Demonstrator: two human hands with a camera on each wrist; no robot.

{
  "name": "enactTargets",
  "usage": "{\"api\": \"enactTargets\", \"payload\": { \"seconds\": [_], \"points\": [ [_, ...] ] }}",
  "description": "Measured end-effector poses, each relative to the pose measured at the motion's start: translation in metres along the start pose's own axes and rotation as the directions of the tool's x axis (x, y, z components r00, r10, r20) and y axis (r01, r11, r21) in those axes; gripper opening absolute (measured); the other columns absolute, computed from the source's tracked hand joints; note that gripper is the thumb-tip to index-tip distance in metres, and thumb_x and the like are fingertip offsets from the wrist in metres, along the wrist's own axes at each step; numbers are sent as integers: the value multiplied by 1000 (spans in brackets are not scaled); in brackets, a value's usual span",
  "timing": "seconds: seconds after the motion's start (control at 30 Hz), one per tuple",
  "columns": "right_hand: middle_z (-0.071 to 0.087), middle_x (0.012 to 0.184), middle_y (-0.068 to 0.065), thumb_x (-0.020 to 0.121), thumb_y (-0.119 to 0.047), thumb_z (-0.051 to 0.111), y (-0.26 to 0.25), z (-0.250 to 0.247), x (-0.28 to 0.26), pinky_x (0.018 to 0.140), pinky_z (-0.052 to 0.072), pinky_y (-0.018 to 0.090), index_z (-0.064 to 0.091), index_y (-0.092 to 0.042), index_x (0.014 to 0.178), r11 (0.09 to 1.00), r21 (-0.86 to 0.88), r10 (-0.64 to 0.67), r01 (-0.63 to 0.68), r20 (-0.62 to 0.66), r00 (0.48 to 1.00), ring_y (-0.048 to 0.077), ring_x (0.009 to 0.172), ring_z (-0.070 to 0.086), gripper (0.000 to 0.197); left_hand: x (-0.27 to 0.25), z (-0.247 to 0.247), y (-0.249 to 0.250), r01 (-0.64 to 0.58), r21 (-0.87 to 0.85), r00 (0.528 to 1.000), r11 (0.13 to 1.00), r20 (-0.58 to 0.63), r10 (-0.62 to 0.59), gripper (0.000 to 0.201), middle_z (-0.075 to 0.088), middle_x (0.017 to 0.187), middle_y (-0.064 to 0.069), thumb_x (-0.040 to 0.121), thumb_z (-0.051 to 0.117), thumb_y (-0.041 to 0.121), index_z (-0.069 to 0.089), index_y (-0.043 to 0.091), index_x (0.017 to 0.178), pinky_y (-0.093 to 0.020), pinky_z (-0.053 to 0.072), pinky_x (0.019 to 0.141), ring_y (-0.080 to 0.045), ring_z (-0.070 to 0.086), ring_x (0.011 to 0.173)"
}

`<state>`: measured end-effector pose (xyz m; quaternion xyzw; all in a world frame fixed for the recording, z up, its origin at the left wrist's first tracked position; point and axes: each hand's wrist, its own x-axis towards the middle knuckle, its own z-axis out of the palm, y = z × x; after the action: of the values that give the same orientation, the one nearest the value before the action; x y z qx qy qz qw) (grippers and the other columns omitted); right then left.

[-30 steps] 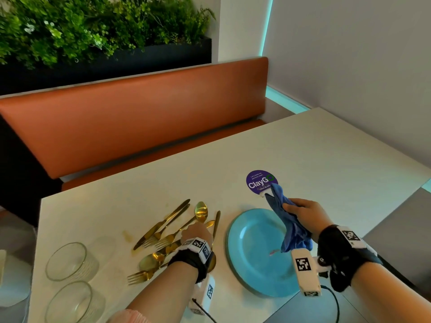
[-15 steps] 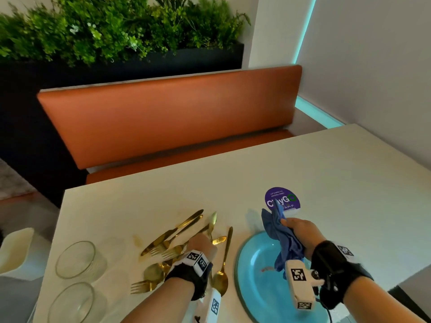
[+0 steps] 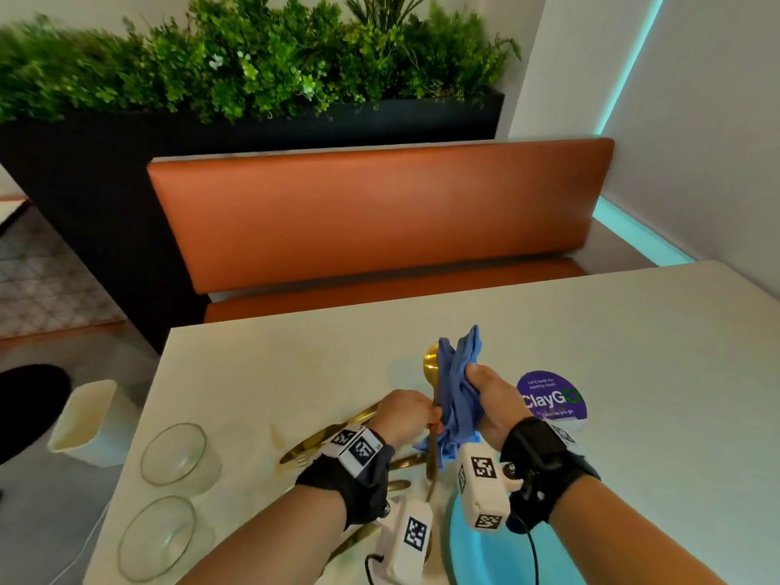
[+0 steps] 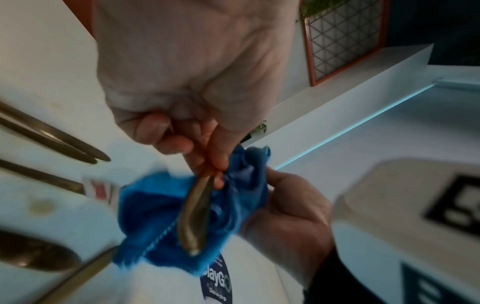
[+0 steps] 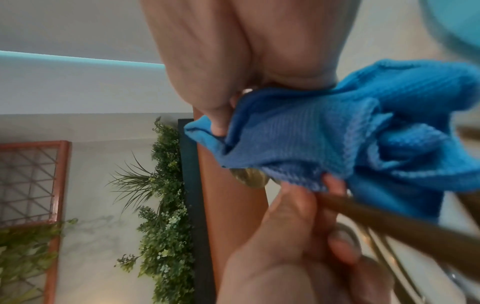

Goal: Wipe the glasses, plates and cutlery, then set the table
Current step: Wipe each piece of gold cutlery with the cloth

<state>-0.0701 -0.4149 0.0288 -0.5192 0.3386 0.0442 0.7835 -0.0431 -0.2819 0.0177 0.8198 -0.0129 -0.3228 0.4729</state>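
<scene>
A gold spoon (image 3: 431,373) has been lifted off the bench (image 3: 295,365); it is pinched by the left hand (image 3: 407,415) and wrapped in the blue cloth (image 3: 458,390) gripped by the right hand (image 3: 491,401). Cutlery wiping is judged begun.

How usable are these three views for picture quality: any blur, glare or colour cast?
Head view: mostly sharp, leaves at the left edge smeared, edges bent by the wide lens, teal strip light tinting the wall. Left wrist view: dim, cloth and spoon motion-blurred. Right wrist view: cloth weave crisp mid-frame, right hand and the spoon handle soft, plate smeared.
</scene>
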Motion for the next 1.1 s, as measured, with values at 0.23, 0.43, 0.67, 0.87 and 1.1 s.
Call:
{"api": "enactTargets", "payload": {
  "seconds": [0.23,0.43,0.67,0.87,1.1],
  "points": [
    [61,80,18,84,-2,64,6,42,-5,56,54,36,51,-17,84,965,-224,-132,135,30,991,31,62,59,20,-28,-22,6,-140,298,989,944,-12,150,23,67,107,-20,89,49,9,67,-2,97,-31,42,75,-33,61,104],
    [51,62,9,83,-27,65,4,67,0,61,41,31,50,-11,62,779,-607,-300,157,-141,943,28,71,51,30,-42,-44,7,-207,438,976,875,34,213,26,66,87,-10,86,49,6,53,17,63,-24,32,56,-23,52,81],
    [64,94,20,85,-18,65,4,76,-11,87,52,42,60,-1,90,754,-646,-164,123,-4,986,34,91,60,18,-49,-51,3,-187,530,980,827,44,193,39,50,66,-6,90,43,4,36,17,54,-27,30,56,-30,52,84],
    [64,94,18,94,-36,48,-11,76,-25,74,43,31,53,-6,81,319,-933,-394,165,28,919,32,91,60,33,-56,-50,1,-191,414,981,890,61,183,32,51,68,2,87,47,10,43,19,56,-26,35,61,-19,49,75],
    [64,98,19,97,-31,43,-22,64,-31,69,35,26,49,-7,84,302,-927,-531,225,33,847,31,84,57,28,-60,-54,4,-212,229,977,950,50,206,13,70,100,-7,95,45,18,55,15,87,-18,37,59,-12,52,77]
  ]
}}
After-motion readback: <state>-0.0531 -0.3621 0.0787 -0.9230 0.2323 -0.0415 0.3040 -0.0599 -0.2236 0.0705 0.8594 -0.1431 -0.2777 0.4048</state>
